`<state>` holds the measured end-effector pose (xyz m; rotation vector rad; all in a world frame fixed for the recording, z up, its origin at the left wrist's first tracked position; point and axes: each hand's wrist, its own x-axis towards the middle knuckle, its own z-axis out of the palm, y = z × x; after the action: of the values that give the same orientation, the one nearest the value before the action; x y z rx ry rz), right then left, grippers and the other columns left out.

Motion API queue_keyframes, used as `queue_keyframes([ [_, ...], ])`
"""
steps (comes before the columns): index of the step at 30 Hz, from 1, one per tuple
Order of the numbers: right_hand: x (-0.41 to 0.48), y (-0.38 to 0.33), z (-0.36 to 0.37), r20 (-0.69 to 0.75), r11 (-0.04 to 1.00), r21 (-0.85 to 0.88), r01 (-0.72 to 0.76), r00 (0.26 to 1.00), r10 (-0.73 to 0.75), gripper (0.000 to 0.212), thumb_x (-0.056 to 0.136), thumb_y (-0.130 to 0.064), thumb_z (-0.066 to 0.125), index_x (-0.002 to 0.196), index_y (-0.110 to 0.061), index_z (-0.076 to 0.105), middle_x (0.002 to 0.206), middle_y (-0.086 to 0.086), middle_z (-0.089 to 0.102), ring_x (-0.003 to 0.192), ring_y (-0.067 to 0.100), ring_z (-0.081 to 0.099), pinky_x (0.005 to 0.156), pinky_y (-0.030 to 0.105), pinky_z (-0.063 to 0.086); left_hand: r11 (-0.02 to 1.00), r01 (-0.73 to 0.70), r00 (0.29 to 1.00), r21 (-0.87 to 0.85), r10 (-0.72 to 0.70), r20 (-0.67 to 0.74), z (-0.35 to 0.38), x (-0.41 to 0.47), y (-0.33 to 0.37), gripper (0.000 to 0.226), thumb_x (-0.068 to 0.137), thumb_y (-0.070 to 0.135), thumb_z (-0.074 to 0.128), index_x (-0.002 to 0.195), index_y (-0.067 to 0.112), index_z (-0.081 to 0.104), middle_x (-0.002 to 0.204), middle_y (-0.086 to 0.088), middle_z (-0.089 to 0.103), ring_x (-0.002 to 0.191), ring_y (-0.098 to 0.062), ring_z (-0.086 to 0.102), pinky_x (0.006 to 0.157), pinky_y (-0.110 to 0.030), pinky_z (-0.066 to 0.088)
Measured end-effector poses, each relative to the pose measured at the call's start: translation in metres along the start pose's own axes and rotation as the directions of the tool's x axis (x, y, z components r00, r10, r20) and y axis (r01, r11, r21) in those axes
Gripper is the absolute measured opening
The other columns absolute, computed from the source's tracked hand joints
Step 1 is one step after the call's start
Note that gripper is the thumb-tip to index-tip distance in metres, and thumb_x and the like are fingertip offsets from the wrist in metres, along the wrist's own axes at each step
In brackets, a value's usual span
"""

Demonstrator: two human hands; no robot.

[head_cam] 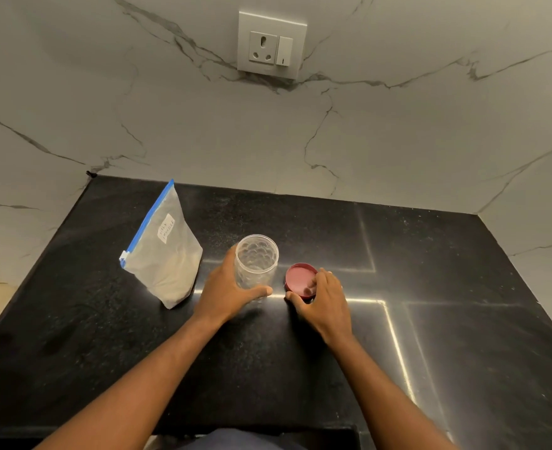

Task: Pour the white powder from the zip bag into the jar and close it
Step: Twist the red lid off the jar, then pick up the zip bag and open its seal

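A clear plastic jar point(257, 258) stands open and empty in the middle of the black counter point(430, 254). My left hand point(227, 289) is wrapped around its lower left side. To the jar's right lies its red lid point(299, 279), upside down on the counter, with my right hand point(325, 302) gripping its near and right edge. The zip bag point(164, 254) with white powder stands upright to the left of the jar; its blue zip strip is closed and it carries a small white label. No hand touches the bag.
White marble walls enclose the counter at the back and on both sides. A wall socket with a switch point(271, 45) sits high on the back wall. The counter's front edge runs just below my forearms.
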<state>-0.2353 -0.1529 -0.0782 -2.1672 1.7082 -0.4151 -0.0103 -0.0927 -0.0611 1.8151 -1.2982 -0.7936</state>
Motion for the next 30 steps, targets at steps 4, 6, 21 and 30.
queue_keyframes([
  [4, -0.001, -0.03, -0.026, -0.2, 0.981, 0.12, 0.152, 0.972, -0.126, 0.033, 0.085, -0.039, 0.081, 0.102, -0.018, 0.062, 0.132, 0.009, 0.067, 0.126, 0.028, 0.059, 0.096, 0.044, 0.054, 0.994, 0.082, 0.996, 0.076, -0.084, 0.018, -0.016, -0.008, 0.014, 0.135, 0.073, 0.045, 0.095, 0.168, 0.026, 0.001, 0.176, -0.005, 0.02, 0.16, -0.029, 0.026, 0.125, -0.047, 0.027],
  [6, 0.001, -0.06, -0.042, -0.311, 0.944, 0.193, 0.266, 0.929, -0.198, 0.03, 0.086, -0.035, 0.082, 0.105, -0.019, 0.064, 0.131, 0.005, 0.068, 0.123, 0.022, 0.058, 0.094, 0.04, 0.054, 0.993, 0.052, 0.998, 0.106, -0.048, -0.04, -0.036, -0.017, 0.031, 0.113, 0.08, 0.042, 0.091, 0.166, 0.027, 0.019, 0.17, -0.005, 0.035, 0.151, -0.026, 0.043, 0.118, -0.042, 0.04],
  [21, 0.033, -0.264, -0.072, 0.228, 0.346, 0.067, 0.936, 0.323, -0.919, 0.04, 0.102, -0.02, 0.068, 0.142, -0.024, 0.064, 0.146, -0.001, 0.065, 0.136, 0.022, 0.055, 0.1, 0.041, 0.054, 0.991, 0.026, 0.794, 0.131, 0.06, -0.606, -0.149, -0.107, 0.033, 0.034, 0.083, 0.042, 0.083, 0.107, 0.028, 0.062, 0.1, 0.01, 0.065, 0.089, 0.0, 0.061, 0.074, -0.013, 0.044],
  [30, 0.045, -0.284, -0.052, 0.354, 0.134, -0.038, 0.99, 0.139, -0.925, 0.031, 0.105, -0.019, 0.063, 0.135, -0.026, 0.068, 0.13, -0.003, 0.071, 0.118, 0.018, 0.056, 0.093, 0.039, 0.052, 0.995, 0.083, 0.783, 0.053, -0.032, -0.621, -0.148, -0.101, 0.019, 0.022, 0.089, 0.025, 0.08, 0.109, 0.015, 0.079, 0.093, 0.008, 0.075, 0.08, 0.006, 0.066, 0.072, -0.006, 0.046],
])
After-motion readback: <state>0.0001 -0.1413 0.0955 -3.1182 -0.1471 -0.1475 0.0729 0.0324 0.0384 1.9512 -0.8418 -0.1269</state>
